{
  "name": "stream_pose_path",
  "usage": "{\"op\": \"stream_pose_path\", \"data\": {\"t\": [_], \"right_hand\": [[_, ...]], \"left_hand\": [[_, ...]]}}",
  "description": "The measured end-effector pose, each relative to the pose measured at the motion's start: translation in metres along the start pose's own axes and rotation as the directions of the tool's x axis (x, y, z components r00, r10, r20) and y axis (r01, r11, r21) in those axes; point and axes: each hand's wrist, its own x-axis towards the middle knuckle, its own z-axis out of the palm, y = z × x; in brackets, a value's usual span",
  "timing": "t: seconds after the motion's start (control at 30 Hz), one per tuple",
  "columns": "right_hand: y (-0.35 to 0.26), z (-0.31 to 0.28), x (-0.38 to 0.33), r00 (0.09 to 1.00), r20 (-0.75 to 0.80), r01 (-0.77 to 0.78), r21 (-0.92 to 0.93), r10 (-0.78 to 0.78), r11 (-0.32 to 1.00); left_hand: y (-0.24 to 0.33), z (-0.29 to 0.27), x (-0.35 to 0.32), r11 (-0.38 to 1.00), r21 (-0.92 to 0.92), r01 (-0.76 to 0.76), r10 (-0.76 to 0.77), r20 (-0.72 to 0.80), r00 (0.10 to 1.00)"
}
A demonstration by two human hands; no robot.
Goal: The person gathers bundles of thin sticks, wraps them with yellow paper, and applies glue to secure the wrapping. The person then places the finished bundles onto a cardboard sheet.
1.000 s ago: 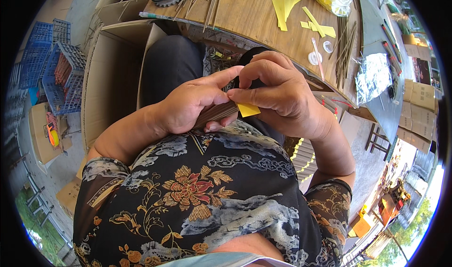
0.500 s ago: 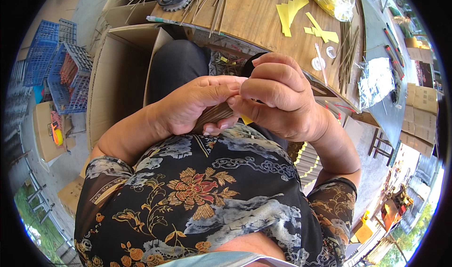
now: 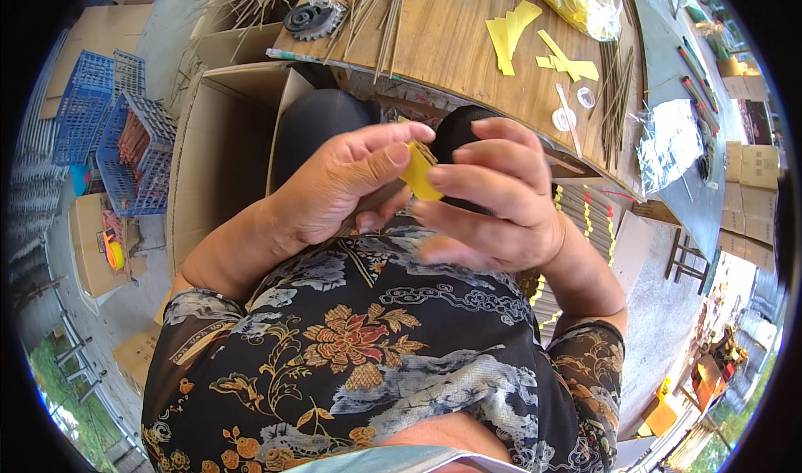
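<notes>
My left hand (image 3: 338, 181) is closed around a bundle of thin brown sticks (image 3: 426, 151), which look like incense sticks. A yellow paper strip (image 3: 422, 175) wraps round the bundle's end, and my left thumb presses on it. Most of the bundle's length is hidden behind my left palm and fingers. Beside the strip, my right hand (image 3: 505, 193) has its fingers spread and bent, the lower ones smeared by motion. No object shows in it, though its fingertips are very near the paper.
On the wooden table (image 3: 455, 35) ahead lie yellow paper strips (image 3: 511, 35), loose brown sticks (image 3: 618, 97), a roll of tape (image 3: 564, 120), a toothed black part (image 3: 315, 19) and a plastic bag (image 3: 576, 1). A cardboard box (image 3: 221, 164) stands at my left, past it blue crates (image 3: 138, 156).
My right hand has opened and drawn slightly away from the bundle. The bundle's end, wrapped in yellow paper, has come into view in my left hand.
</notes>
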Motion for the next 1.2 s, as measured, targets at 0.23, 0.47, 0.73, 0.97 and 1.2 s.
{"op": "stream_pose_path", "data": {"t": [0.23, 0.47, 0.73, 0.97, 1.2], "right_hand": [[-0.020, 0.017, -0.002, 0.493, 0.216, -0.767, 0.565, 0.843, 0.303], [-0.015, 0.035, -0.005, 0.729, 0.046, -0.575, 0.583, 0.682, 0.575], [-0.009, 0.026, -0.006, 0.858, -0.043, -0.416, 0.530, 0.513, 0.739], [-0.008, 0.021, -0.013, 0.896, -0.056, -0.368, 0.463, 0.441, 0.806], [-0.006, 0.017, -0.023, 0.882, -0.046, -0.367, 0.558, 0.469, 0.744]], "left_hand": [[-0.004, 0.007, -0.004, 0.845, 0.425, -0.325, 0.396, -0.089, 0.914], [-0.007, 0.013, -0.007, 0.842, 0.365, -0.396, 0.427, -0.003, 0.904], [-0.010, 0.011, -0.008, 0.862, 0.340, -0.376, 0.363, 0.104, 0.926], [-0.009, 0.015, -0.007, 0.879, 0.316, -0.357, 0.308, 0.195, 0.931], [-0.006, 0.019, -0.005, 0.941, 0.207, -0.269, 0.182, 0.363, 0.914]]}}
